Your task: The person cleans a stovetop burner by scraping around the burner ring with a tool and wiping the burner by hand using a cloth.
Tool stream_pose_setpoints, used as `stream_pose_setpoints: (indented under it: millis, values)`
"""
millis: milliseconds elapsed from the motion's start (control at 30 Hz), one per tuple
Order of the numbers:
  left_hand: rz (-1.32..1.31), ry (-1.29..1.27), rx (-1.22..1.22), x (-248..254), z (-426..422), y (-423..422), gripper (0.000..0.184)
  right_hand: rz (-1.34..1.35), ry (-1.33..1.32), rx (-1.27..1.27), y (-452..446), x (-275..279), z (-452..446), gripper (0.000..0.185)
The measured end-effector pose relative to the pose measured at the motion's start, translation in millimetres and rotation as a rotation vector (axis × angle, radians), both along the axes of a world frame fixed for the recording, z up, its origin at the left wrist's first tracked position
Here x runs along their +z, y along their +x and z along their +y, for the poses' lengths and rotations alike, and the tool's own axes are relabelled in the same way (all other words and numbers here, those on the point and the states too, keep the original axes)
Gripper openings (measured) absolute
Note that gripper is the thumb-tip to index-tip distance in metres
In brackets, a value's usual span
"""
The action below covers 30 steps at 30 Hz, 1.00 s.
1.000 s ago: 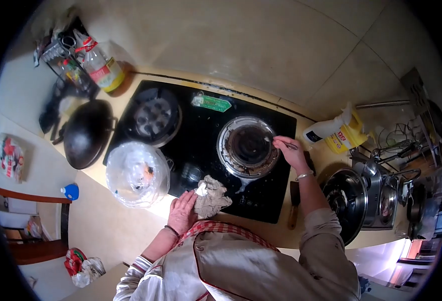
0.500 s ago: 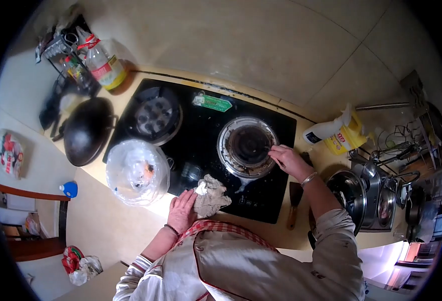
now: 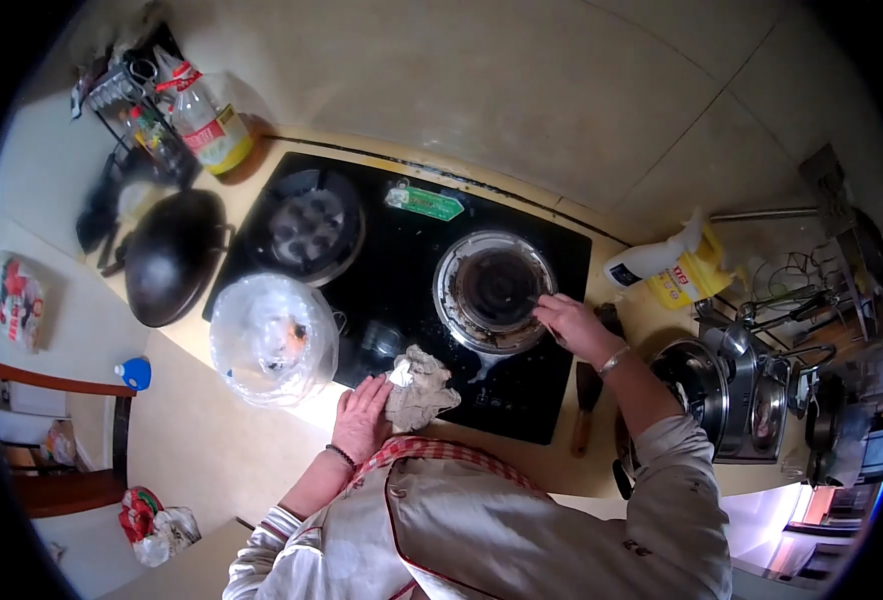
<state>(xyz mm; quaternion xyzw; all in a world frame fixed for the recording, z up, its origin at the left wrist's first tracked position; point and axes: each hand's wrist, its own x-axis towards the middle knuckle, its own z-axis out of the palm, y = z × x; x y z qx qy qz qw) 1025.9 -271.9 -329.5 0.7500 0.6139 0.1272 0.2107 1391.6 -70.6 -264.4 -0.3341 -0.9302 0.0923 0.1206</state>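
My right hand [image 3: 573, 327] is closed around a thin dark tool whose tip reaches the right side of the stained metal burner ring [image 3: 451, 310]. Dark brown residue coats the burner's inside. My left hand [image 3: 361, 412] lies with fingers extended at the front edge of the black glass cooktop [image 3: 401, 270], against a crumpled grey-beige cloth [image 3: 421, 395]. Left of the cloth stands a container lined with clear plastic [image 3: 246, 340], with small scraps in it. A green label [image 3: 426, 203] is on the cooktop near its back edge.
At the left are a black wok [image 3: 173, 260] and an oil bottle [image 3: 211, 130]. To the right stand a yellow bottle [image 3: 679, 285], a white spray bottle [image 3: 641, 265] and a steel pan [image 3: 726, 400]. A wooden-handled scraper [image 3: 582, 425] lies beside the cooktop.
My right hand has moved down along the burner's right side with the tool. My left hand stays by the cloth.
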Motion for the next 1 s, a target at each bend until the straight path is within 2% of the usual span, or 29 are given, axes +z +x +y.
stream_pose_setpoints:
  millis: [67, 100, 133, 200, 233, 333, 533, 600, 667, 733, 800, 867, 1000]
  values:
    - [-0.013, -0.005, -0.007, 2, 0, -1, 0.07, 0.076, -0.18, -0.025, 1, 1, -6, 0.025]
    - [-0.013, -0.004, -0.007, 2, 0, -1, 0.07, 0.119, -0.204, -0.057, 0, 9, -4, 0.02]
    - [-0.011, -0.007, -0.008, 2, 0, -1, 0.07, 0.12, -0.204, -0.057, -3, 9, 2, 0.02]
    - [-0.005, -0.008, -0.01, 3, 0, -1, 0.071, 0.374, -0.102, -0.148, -12, 8, 17, 0.015]
    - [0.004, -0.011, -0.014, 3, 0, -1, 0.071, 0.397, -0.113, -0.172, -17, 8, 24, 0.015]
    - [0.012, -0.002, -0.021, -1, 0, -3, 0.072, 0.357, -0.064, -0.156, -24, -15, 49, 0.016]
    - [0.011, -0.003, -0.01, 0, 0, -1, 0.073, 0.247, -0.183, -0.06, -25, -10, 67, 0.016]
    - [0.011, -0.012, -0.013, -1, 1, 0, 0.073, 0.354, -0.35, -0.148, -18, -10, 68, 0.015]
    - [0.011, -0.001, -0.01, -4, 1, -1, 0.073, 0.381, -0.332, -0.156, -11, -12, 69, 0.017]
    - [0.012, 0.005, -0.011, -6, 0, -2, 0.073, 0.369, -0.514, -0.327, -6, -10, 65, 0.018]
    - [0.011, 0.012, -0.013, -7, 0, -2, 0.072, 0.389, -0.488, -0.341, -2, -15, 59, 0.018]
    - [0.05, 0.04, -0.031, -8, 0, -3, 0.075, 0.445, -0.599, -0.428, 1, -18, 49, 0.018]
    - [0.037, 0.02, -0.024, -6, 0, -3, 0.075, 0.464, -0.51, -0.453, -5, -21, 39, 0.019]
